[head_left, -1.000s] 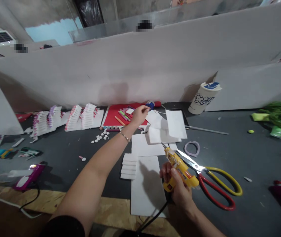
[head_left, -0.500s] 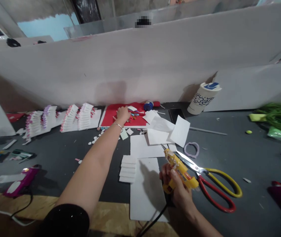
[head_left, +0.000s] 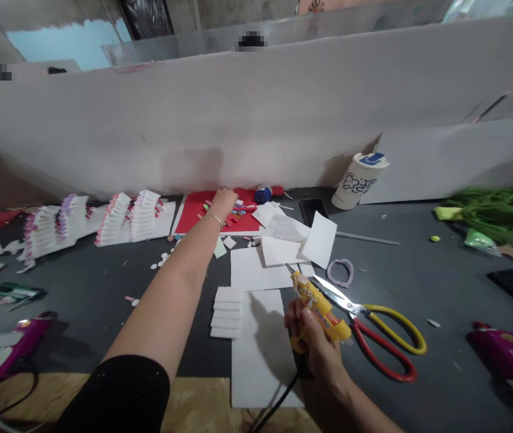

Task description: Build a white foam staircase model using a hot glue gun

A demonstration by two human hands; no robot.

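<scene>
My left hand (head_left: 224,202) is down over the coloured sticks (head_left: 240,211) on the red sheet (head_left: 190,213), fingers bent low; I can't tell whether they pinch anything (my own wrist and knuckles block the view). Over on the right, my right hand (head_left: 322,349) has its fingers closed around the yellow glue gun (head_left: 326,314), nozzle pointing up and to the left, above the bench (head_left: 373,258). Open scissors (head_left: 350,308) lie just beside it, and the patterned cup (head_left: 356,183) stands further back.

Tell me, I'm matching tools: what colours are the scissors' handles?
One yellow handle, one red handle, best seen in the head view.
</scene>
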